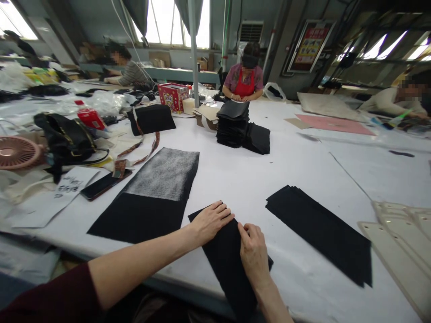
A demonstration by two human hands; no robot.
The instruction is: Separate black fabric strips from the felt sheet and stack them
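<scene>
A black fabric piece (226, 258) lies at the table's front edge, its near end reaching over the edge. My left hand (213, 220) rests flat on its far end with the fingers stretched out. At its right edge my right hand (252, 246) is closed, thumb and curled fingers gripping the fabric. A dark corner of material shows just right of that wrist. To the left lies a stack of black fabric pieces (141, 217), its far part covered by a grey speckled surface (164, 172). On the right is another pile of black pieces (319, 233), slightly fanned.
Stacked black pieces (232, 123) stand farther back, before a co-worker in a red apron (246, 85). A phone (106, 184), black bag (65, 139) and pink fan (18, 152) crowd the left. Beige panels (397, 251) lie at right. A pole (194, 54) rises behind.
</scene>
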